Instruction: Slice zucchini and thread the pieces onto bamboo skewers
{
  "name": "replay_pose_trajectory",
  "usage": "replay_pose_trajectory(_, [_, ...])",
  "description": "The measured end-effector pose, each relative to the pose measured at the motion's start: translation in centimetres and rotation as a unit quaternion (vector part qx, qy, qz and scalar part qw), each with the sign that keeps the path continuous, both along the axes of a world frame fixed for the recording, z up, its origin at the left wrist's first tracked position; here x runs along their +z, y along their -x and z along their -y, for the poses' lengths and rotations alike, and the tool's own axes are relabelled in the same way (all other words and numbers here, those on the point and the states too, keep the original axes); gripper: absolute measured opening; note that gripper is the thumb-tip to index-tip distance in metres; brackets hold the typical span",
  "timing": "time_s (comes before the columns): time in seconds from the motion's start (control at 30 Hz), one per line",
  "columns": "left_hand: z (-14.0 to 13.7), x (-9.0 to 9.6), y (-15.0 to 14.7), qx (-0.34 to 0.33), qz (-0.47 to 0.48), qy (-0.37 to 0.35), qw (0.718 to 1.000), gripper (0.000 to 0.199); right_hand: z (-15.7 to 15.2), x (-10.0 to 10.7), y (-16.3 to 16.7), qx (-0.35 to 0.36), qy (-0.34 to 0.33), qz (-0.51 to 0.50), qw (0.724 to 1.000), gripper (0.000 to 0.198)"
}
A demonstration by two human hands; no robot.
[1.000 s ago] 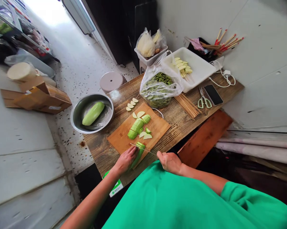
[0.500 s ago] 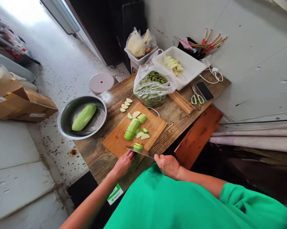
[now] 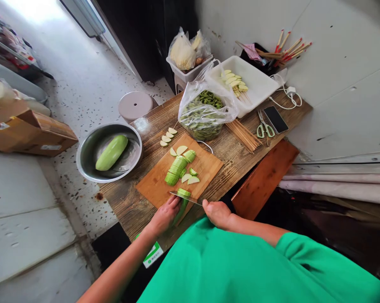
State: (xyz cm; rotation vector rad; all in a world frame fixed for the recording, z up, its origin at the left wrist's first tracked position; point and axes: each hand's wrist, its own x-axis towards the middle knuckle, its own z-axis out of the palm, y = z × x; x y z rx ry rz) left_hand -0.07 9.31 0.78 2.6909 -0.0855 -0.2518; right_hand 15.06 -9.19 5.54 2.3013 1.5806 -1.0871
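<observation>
My right hand (image 3: 217, 213) is closed round the handle of a kitchen knife (image 3: 192, 199). Its blade lies across a pale green squash (image 3: 181, 210) at the near edge of the wooden cutting board (image 3: 150, 185). My left hand (image 3: 166, 215) grips that squash from the left, fingertips close to the blade; part of the squash is hidden. Just beyond the knife are thin slices (image 3: 184, 192). Farther up the board lies a row of cut squash slices (image 3: 176, 170), with loose half-round slices (image 3: 192, 180) beside it.
A steel basin (image 3: 82, 162) with a whole squash (image 3: 112, 152) stands left. Behind the board are skewered slices (image 3: 168, 135), a plastic bag of green pods (image 3: 205, 118), bamboo skewers (image 3: 244, 134) and a white tray (image 3: 259, 86). Scissors (image 3: 264, 126) and a phone (image 3: 275, 119) lie right.
The knife blade has shifted slightly up and turned, showing less of its flat side. Both hands keep their grips. The whole view has shifted a little.
</observation>
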Motion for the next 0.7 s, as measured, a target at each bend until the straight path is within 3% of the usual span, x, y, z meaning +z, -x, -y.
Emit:
replay_pose_trajectory(0.07, [-0.3, 1.3, -0.3, 0.03, 0.038, 0.024, 0.999, 0.031, 0.0, -0.6, 0.0, 0.007, -0.009, 0.008, 1.0, 0.023])
replay_pose_trajectory(0.2, [-1.7, 5.6, -2.4, 0.191, 0.124, 0.066, 0.972, 0.031, 0.3, -0.8, -0.7, 0.004, -0.029, 0.004, 1.0, 0.024])
replay_pose_trajectory(0.23, [-2.1, 6.5, -3.4, 0.183, 0.105, 0.085, 0.974, 0.03, 0.3, -0.7, -1.0, 0.001, -0.033, 0.002, 0.999, 0.023])
replay_pose_trajectory(0.33, [-2.8, 7.6, -6.7, 0.077, -0.028, 0.14, 0.987, 0.039, 0.3, -0.1, -1.5, 0.0, -0.04, 0.0, 0.999, 0.021])
replay_pose_trajectory(0.5, [-2.2, 7.2, -10.0, -0.01, -0.139, 0.094, 0.986, 0.051, 0.2, 0.9, -1.6, 0.008, -0.055, 0.005, 0.998, 0.022])
replay_pose_trajectory(0.57, [-2.0, 7.6, -9.2, 0.01, -0.093, 0.075, 0.993, 0.047, 0.4, 1.3, -1.5, 0.009, -0.059, 0.01, 0.998, 0.023])
replay_pose_trajectory(0.63, [-1.8, 8.1, -7.1, 0.077, 0.03, 0.046, 0.996, 0.035, 0.7, 1.7, -1.4, 0.01, -0.061, 0.01, 0.998, 0.023])
replay_pose_trajectory(0.7, [-1.3, 8.0, -4.2, 0.153, 0.181, -0.003, 0.972, 0.024, 1.0, 2.0, -1.2, 0.011, -0.064, 0.005, 0.998, 0.023])
